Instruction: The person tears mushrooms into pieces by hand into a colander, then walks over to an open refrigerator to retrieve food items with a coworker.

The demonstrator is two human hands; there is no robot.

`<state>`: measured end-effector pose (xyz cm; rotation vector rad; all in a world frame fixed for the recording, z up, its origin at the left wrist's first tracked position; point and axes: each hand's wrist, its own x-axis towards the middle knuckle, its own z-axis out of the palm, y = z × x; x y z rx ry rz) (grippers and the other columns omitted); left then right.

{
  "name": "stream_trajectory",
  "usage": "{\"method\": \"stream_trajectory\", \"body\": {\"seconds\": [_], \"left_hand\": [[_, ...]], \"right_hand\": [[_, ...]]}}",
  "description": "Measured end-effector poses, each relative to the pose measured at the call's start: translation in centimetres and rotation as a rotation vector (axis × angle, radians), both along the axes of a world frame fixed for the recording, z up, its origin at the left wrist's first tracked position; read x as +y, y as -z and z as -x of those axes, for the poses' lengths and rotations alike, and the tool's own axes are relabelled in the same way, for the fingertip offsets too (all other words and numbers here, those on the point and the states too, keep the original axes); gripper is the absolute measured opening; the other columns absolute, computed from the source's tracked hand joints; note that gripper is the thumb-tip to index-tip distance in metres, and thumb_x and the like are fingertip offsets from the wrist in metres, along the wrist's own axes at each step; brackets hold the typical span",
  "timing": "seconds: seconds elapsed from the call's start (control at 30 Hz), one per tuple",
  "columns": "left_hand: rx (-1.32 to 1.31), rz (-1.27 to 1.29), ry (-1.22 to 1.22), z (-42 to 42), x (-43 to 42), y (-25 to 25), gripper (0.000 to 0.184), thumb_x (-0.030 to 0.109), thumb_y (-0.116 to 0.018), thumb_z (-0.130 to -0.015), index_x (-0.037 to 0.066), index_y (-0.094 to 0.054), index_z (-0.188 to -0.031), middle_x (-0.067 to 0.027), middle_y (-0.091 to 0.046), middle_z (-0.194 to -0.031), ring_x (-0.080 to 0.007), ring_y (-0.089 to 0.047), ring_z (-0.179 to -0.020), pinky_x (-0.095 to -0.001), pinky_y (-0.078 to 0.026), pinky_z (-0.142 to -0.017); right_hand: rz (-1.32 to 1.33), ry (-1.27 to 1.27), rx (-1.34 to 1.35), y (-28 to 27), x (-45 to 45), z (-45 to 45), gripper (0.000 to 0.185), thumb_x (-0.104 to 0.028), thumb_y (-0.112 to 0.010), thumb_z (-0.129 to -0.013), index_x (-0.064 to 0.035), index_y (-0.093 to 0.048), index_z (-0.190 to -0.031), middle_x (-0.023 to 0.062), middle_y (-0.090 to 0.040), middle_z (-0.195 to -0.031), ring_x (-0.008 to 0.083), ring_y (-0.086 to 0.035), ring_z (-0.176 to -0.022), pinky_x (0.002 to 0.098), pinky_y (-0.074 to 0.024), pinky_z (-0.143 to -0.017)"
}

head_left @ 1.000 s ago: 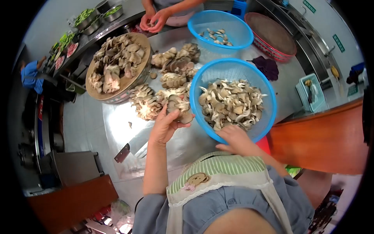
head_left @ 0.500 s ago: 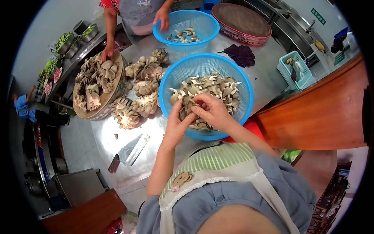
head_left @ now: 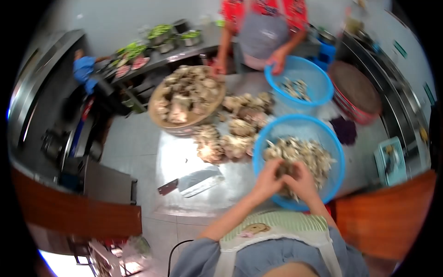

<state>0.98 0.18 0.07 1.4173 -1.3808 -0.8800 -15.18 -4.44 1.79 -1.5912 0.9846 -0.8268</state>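
Over the near rim of a large blue basket (head_left: 340, 177), my left hand (head_left: 269, 177) and my right hand (head_left: 302, 179) meet around a small mushroom cluster (head_left: 287, 170). Fingers of both hands are closed on it, though blur hides the fingertips. Beneath and beyond them, loose grey mushrooms (head_left: 318, 157) fill much of the basket. Larger mushroom clumps (head_left: 237, 145) lie on the metal table to the left of the basket. A cleaver (head_left: 198, 180) rests flat nearer the table's front edge, its dark handle pointing left.
A round tray heaped with mushrooms (head_left: 159, 115) stands at the table's back left. Across the table, a co-worker in red (head_left: 265, 34) touches this tray and a smaller blue basket (head_left: 323, 94). Dark purple leaves (head_left: 344, 130) lie right, near a red-rimmed round container (head_left: 357, 92).
The view has swung left and up. My hands, apart a second ago, are together over the basket on a mushroom cluster. The co-worker's hands have parted, one to the tray, one to the smaller basket.
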Motion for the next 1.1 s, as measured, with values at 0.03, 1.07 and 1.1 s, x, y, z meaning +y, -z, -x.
{"method": "stream_trajectory", "body": {"seconds": [0.03, 1.07, 1.1], "left_hand": [[-0.031, 0.081, -0.001, 0.0, -0.1, 0.5, 0.054, 0.012, -0.069, -0.082, 0.003, -0.049, -0.131, -0.0157, -0.054, -0.124, -0.0281, -0.057, -0.113, -0.0374, -0.049, -0.093], [0.687, -0.217, 0.282, 1.3, -1.0, 0.1, 0.036, 0.013, -0.065, -0.093, 0.008, -0.051, -0.126, 0.0008, -0.054, -0.110, -0.0069, -0.055, -0.096, -0.0252, -0.054, -0.079], [0.699, -0.197, 0.271, 1.5, -1.0, -0.1, 0.036, 0.011, -0.065, -0.093, 0.007, -0.052, -0.126, 0.0004, -0.055, -0.107, -0.0069, -0.055, -0.094, -0.0240, -0.054, -0.077]], "right_hand": [[-0.064, 0.025, -0.104, 0.4, 0.0, -0.3, 0.043, -0.017, -0.082, -0.079, -0.0004, -0.057, -0.109, 0.0034, -0.060, -0.091, 0.0098, -0.059, -0.079, 0.0259, -0.0496, -0.068], [-0.179, 0.150, -0.414, 1.9, -1.5, 1.8, 0.021, -0.006, -0.069, -0.091, -0.0029, -0.062, -0.111, 0.0028, -0.067, -0.108, 0.0122, -0.063, -0.093, 0.0254, -0.0483, -0.087], [-0.225, 0.127, -0.414, 2.1, -1.7, 2.2, 0.021, -0.006, -0.069, -0.091, -0.0029, -0.062, -0.110, 0.0028, -0.067, -0.106, 0.0119, -0.063, -0.092, 0.0254, -0.0484, -0.087]]}}
